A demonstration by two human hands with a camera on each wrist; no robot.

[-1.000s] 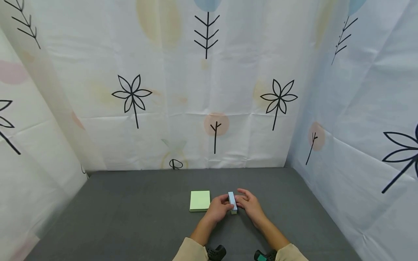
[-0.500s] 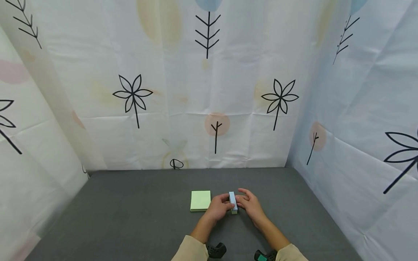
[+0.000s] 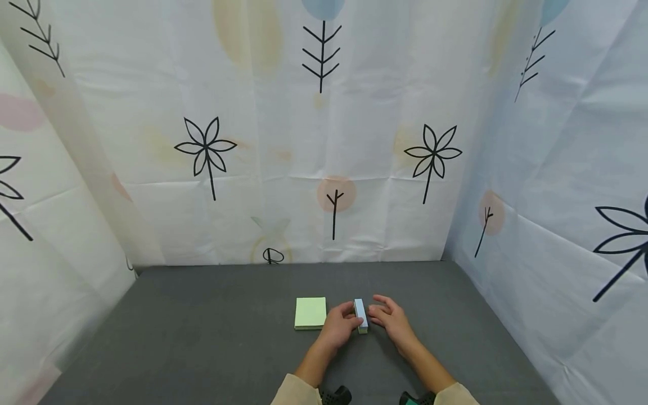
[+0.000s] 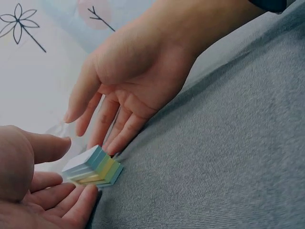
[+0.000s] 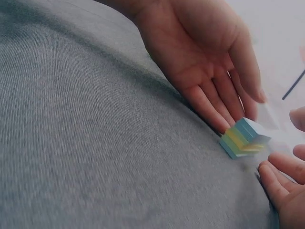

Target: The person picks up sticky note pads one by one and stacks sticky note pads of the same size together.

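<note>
A narrow stack of sticky notes (image 3: 361, 316) stands on the grey table between the two hands. Its top is pale blue, and both wrist views show blue, yellow and green layers (image 4: 99, 166), somewhat fanned at one end. My left hand (image 3: 338, 327) is on its left side, fingers extended with the tips right at the stack and the thumb raised over its edge. On the other side my right hand (image 3: 396, 323) has its fingers loosely spread, a small gap from the stack in the head view. A square light green sticky note pad (image 3: 310, 313) lies left of my left hand.
The grey cloth-covered table (image 3: 202, 326) reaches back to a patterned white curtain (image 3: 283, 140), which also encloses both sides. Black wrist devices (image 3: 336, 395) sit at the sleeve cuffs.
My right hand has drawn slightly to the right, away from the stack, opening a gap. The left hand, the stack and the green pad stay in place.
</note>
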